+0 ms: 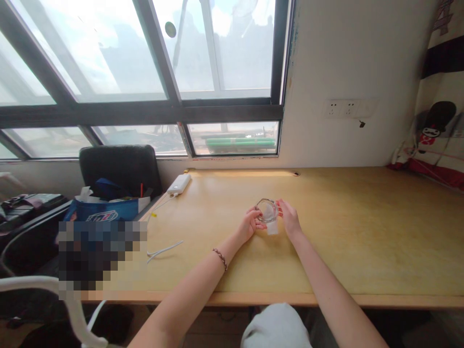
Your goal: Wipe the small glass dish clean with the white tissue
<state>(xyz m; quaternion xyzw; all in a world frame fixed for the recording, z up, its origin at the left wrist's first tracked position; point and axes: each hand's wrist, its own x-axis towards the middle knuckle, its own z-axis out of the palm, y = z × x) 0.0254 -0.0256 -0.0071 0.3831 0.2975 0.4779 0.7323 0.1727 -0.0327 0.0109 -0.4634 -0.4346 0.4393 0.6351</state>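
A round coil of thin, shiny wire-like loops [267,211] is held up over the table between my two hands. My left hand [249,224] grips its left side, with the thumb on the loops and the fingers curled below. On the right edge, my right hand [289,217] pinches the loops with its fingertips. A small, whitish translucent piece [272,227] hangs at the coil's lower side; what it is I cannot make out. A braided bracelet [220,259] circles my left wrist.
The yellowish table [362,232] spreads beneath my hands. A white power bank [179,184] with a cable lies at its left edge, and a white cable end [166,249] lies nearer. To the left stand a black chair [119,166] and a blue bag [103,210].
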